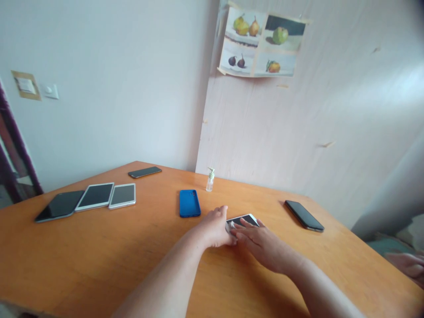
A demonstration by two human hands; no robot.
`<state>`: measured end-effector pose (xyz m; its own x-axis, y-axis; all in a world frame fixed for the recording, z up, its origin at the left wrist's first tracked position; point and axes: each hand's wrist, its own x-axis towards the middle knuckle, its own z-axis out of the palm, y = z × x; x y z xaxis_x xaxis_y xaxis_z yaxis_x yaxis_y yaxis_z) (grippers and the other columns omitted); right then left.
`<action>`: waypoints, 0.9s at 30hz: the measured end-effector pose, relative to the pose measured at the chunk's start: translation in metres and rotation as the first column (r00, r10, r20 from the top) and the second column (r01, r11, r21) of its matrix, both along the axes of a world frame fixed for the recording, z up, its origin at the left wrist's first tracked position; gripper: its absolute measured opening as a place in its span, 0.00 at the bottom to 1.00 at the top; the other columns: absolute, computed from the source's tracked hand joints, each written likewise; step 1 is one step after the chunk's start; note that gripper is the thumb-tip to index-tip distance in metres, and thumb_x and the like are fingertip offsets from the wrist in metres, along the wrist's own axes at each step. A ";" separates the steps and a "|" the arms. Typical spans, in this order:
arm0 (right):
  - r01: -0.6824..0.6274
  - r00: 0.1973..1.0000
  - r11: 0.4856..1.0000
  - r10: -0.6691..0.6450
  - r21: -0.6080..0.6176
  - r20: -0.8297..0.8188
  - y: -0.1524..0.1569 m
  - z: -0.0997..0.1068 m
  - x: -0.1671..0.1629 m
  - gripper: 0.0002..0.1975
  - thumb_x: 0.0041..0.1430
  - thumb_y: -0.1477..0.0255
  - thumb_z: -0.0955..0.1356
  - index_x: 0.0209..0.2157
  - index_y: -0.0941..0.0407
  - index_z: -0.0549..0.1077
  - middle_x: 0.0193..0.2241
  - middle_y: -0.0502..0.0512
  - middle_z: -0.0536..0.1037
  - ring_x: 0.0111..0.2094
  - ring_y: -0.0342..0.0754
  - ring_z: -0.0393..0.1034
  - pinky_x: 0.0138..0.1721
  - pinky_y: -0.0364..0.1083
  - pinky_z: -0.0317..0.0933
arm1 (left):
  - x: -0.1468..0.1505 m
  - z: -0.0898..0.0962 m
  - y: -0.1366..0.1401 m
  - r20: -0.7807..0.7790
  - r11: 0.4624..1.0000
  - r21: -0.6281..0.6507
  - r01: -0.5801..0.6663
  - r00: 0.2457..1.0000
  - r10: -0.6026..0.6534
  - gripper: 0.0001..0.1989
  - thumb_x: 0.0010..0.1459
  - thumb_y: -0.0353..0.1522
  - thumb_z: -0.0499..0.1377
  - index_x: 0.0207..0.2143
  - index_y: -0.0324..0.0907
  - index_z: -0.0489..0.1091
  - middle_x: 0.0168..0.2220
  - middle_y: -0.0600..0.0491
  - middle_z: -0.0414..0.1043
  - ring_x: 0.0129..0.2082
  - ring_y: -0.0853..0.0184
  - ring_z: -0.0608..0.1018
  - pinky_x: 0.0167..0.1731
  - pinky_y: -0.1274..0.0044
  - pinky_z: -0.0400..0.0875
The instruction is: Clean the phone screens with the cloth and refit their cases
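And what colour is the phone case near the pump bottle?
The phone case is blue, in the head view.

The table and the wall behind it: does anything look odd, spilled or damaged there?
One oddity: a scrap of tape sticks to the wall, right of and below the fruit pictures, apparently holding nothing up. I see no spill or damage on the table, though the left hand and right hand hide part of the white-edged device.
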<state>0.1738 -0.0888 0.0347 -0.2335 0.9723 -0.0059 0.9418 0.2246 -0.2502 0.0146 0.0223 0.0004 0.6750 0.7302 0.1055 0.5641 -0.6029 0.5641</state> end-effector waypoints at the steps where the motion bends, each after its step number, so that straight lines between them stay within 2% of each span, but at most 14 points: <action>1: 0.007 1.000 1.000 -0.007 -0.007 0.008 -0.005 0.003 0.003 0.25 0.70 0.59 0.50 0.59 0.45 0.67 0.61 0.50 0.66 0.66 0.54 0.49 0.66 0.61 0.37 | 0.000 0.000 0.000 -0.010 1.000 -0.004 -0.002 1.000 0.001 0.51 0.36 0.46 0.66 0.62 0.38 0.53 0.61 0.38 0.61 0.60 0.48 0.66 0.55 0.69 0.64; 5: 0.015 1.000 1.000 -0.015 0.001 0.025 -0.010 0.003 0.005 0.25 0.70 0.59 0.50 0.58 0.46 0.69 0.60 0.50 0.67 0.66 0.54 0.48 0.65 0.60 0.39 | 0.001 -0.002 0.000 -0.006 1.000 -0.002 -0.006 1.000 0.006 0.52 0.35 0.46 0.67 0.61 0.40 0.53 0.61 0.39 0.60 0.59 0.49 0.67 0.54 0.69 0.65; 10: 0.014 0.999 0.998 -0.016 0.066 0.033 0.017 -0.014 -0.011 0.24 0.70 0.62 0.51 0.61 0.46 0.64 0.63 0.50 0.63 0.66 0.56 0.48 0.64 0.64 0.38 | 0.004 -0.007 0.003 -0.012 0.999 0.041 -0.001 1.000 0.002 0.46 0.39 0.43 0.65 0.60 0.41 0.54 0.59 0.41 0.63 0.57 0.51 0.70 0.52 0.70 0.68; 12: 0.025 0.999 0.997 -0.028 0.079 0.038 0.023 -0.015 -0.014 0.24 0.70 0.62 0.51 0.61 0.48 0.65 0.63 0.51 0.62 0.66 0.57 0.48 0.64 0.65 0.39 | 0.004 -0.008 0.003 -0.017 0.999 0.052 0.009 1.000 -0.008 0.45 0.39 0.42 0.64 0.60 0.41 0.54 0.58 0.41 0.64 0.56 0.52 0.71 0.51 0.70 0.69; 16: -0.017 1.000 0.999 0.017 0.040 -0.001 0.010 -0.003 -0.009 0.24 0.70 0.61 0.51 0.54 0.48 0.72 0.57 0.51 0.71 0.65 0.54 0.53 0.65 0.61 0.40 | 0.003 -0.004 0.003 -0.028 0.999 0.042 0.008 1.000 -0.006 0.49 0.36 0.46 0.66 0.60 0.41 0.54 0.59 0.40 0.63 0.56 0.51 0.70 0.52 0.70 0.69; 19: -0.007 0.999 1.000 0.006 -0.020 -0.042 -0.006 0.007 -0.004 0.24 0.70 0.59 0.52 0.54 0.47 0.73 0.55 0.50 0.74 0.63 0.53 0.56 0.66 0.58 0.40 | 0.001 0.000 0.001 -0.045 0.999 0.034 0.007 0.999 -0.006 0.51 0.34 0.48 0.67 0.61 0.42 0.54 0.61 0.40 0.61 0.58 0.50 0.68 0.54 0.69 0.67; 22: 0.028 0.998 0.999 -0.030 -0.025 -0.054 -0.007 0.004 -0.005 0.25 0.69 0.58 0.52 0.54 0.47 0.72 0.56 0.51 0.72 0.63 0.53 0.56 0.65 0.59 0.42 | 0.000 0.001 0.000 -0.047 0.999 0.030 0.019 0.999 -0.018 0.50 0.35 0.47 0.67 0.60 0.41 0.55 0.61 0.40 0.61 0.58 0.50 0.68 0.54 0.68 0.67; 27: 0.021 0.999 0.998 -0.019 0.055 -0.032 0.014 -0.011 -0.015 0.25 0.70 0.60 0.52 0.60 0.49 0.67 0.61 0.54 0.65 0.65 0.56 0.52 0.64 0.63 0.41 | 0.001 0.000 -0.001 -0.032 0.998 0.060 0.024 0.999 -0.022 0.44 0.39 0.42 0.65 0.58 0.41 0.56 0.60 0.39 0.62 0.56 0.51 0.70 0.52 0.68 0.68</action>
